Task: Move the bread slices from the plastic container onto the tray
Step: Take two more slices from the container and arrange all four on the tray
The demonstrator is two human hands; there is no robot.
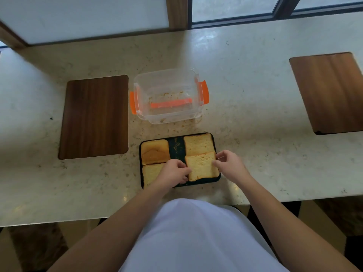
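While your left hand (175, 172) and right hand (227, 163) pinch the last slice (202, 165) at the tray's (217, 178) near-right corner, container (167, 95) emptied, letting go unevenly could tip it over the rim onto the tabletop (265, 154).

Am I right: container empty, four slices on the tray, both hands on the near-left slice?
Not quite. The head view shows both hands, left hand and right hand, on the near-right slice, not the near-left one. The rest holds: the plastic container has only crumbs, and four slices lie on the tray.
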